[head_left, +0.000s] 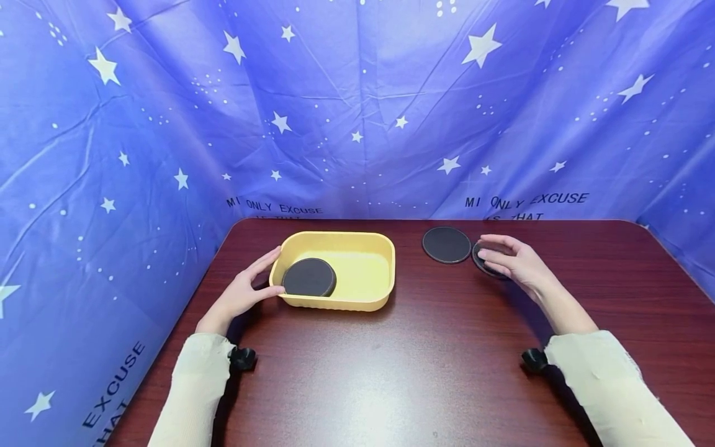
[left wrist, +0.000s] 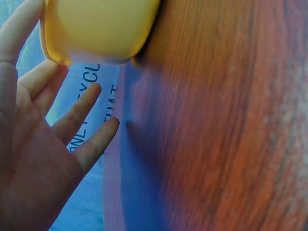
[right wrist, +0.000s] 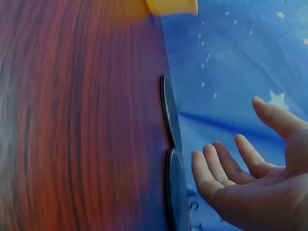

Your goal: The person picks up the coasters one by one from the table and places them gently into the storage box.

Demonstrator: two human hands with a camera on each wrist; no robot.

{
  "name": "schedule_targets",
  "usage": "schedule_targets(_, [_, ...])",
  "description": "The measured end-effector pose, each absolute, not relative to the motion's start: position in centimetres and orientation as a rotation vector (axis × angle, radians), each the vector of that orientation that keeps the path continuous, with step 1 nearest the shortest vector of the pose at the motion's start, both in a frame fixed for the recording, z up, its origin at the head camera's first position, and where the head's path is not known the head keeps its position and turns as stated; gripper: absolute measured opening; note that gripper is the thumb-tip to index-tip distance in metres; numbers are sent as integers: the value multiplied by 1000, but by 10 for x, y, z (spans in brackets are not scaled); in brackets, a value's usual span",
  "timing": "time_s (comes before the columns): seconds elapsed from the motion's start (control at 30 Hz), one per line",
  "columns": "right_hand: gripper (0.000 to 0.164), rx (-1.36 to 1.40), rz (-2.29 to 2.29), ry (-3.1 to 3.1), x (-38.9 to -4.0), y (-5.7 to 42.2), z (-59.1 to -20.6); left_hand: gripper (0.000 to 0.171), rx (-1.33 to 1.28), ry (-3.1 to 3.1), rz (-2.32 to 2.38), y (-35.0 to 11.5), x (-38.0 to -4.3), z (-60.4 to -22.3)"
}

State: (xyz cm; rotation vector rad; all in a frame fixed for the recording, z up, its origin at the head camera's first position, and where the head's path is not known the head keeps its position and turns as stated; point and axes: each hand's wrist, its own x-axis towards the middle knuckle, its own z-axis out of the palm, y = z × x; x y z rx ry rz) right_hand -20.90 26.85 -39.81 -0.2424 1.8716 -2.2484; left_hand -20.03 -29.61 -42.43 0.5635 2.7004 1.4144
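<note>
A yellow rectangular tub (head_left: 335, 304) sits at the left of the table, with a round black coaster (head_left: 308, 277) inside its left part. My left hand (head_left: 240, 295) spans the tub's left end, thumb at the near corner and extended fingers along the far side. Two more black coasters with stitched edges lie side by side at the back right: a left one (head_left: 447, 244) in full view and a right one (head_left: 476, 257) partly covered by fingers. My right hand (head_left: 519, 264) hovers over the right coaster; the right wrist view shows its fingers (right wrist: 207, 175) loosely bent and apart from the coasters.
The dark red wooden table (head_left: 346, 372) is backed by a blue star-patterned curtain (head_left: 357, 93) along its far and left edges. Black straps (head_left: 242, 359) hang at both sleeve cuffs. Bare wood lies between the tub and my right arm.
</note>
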Motion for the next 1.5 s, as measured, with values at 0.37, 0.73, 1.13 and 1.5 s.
schedule_targets(0.37, [58, -31, -1820, 2387, -219, 305, -409, 79, 538, 2700, 1400, -295, -200, -423])
schedule_targets(0.73, [45, 152, -1743, 2504, -220, 326, -417, 79, 535, 2693, 1409, -294, -200, -422])
schedule_targets(1.13, [84, -30, -1406, 2538, -225, 332, -414, 79, 536, 2698, 1417, -295, -199, -422])
schedule_targets(1.5, [96, -123, -1041, 2721, -235, 328, -414, 79, 550, 2695, 1415, -294, -200, -423])
